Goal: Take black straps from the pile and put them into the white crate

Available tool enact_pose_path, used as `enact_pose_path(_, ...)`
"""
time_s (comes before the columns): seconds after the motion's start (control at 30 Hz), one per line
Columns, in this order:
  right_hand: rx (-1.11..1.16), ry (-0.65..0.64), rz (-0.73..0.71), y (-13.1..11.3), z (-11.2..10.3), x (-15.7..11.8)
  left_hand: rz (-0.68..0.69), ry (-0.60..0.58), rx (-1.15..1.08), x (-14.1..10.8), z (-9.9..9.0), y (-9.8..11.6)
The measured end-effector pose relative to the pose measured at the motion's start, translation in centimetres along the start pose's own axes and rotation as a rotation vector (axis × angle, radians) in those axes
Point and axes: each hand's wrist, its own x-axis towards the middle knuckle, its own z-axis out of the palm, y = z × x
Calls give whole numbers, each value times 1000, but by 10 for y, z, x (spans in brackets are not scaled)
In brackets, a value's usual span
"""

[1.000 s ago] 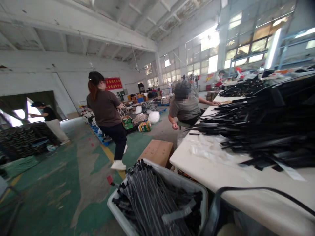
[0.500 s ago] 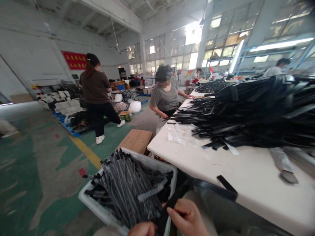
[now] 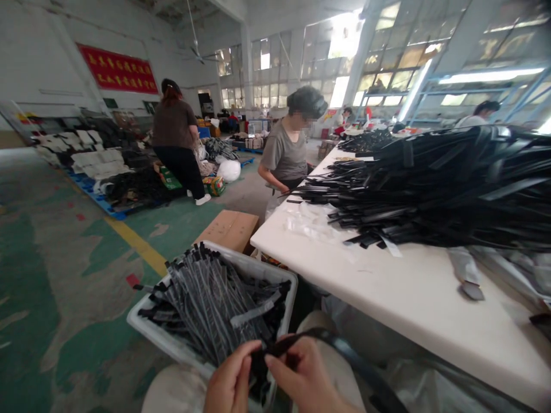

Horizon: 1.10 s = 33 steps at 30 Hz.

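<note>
Low in the view, both hands grip one black strap [image 3: 353,357]. My left hand [image 3: 230,376] pinches its end between thumb and fingers. Close beside it, my right hand [image 3: 303,370] is closed around the strap with the thumb on top. From there the strap bends over to the right and hangs down past my knee. Just beyond my hands stands a white plastic bin [image 3: 161,344], filled with dark strips in clear wrapping [image 3: 210,304]. Part of the strap is hidden by my fingers.
To the right is a white table [image 3: 327,275] bearing a big heap of black straps [image 3: 430,189]. A cardboard box [image 3: 228,229] sits behind the bin. One person [image 3: 290,143] sits at the table's far side; another [image 3: 176,137] bends by the loaded pallets.
My hands have drawn closer together, the left rising into view. The strap's far part has dropped from the table edge. The standing person now bends over the goods; the seated one looks down.
</note>
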Motion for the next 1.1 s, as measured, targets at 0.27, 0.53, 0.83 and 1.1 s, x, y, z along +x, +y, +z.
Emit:
enact_pose_path(0.27,299,-215,264,-14,-10,15,96,-127,3,3,-13,0)
enact_pose_path(0.53,90,-12,-40,-6,7,11,206,-148,216,16,-1,4)
enact_pose_path(0.83,6,192,1,-11,-27,12,72,-174,394,14,-10,-19)
enact_pose_path(1.1,253,-12,255,-4,-18,14,53,-295,336,16,-12,-10)
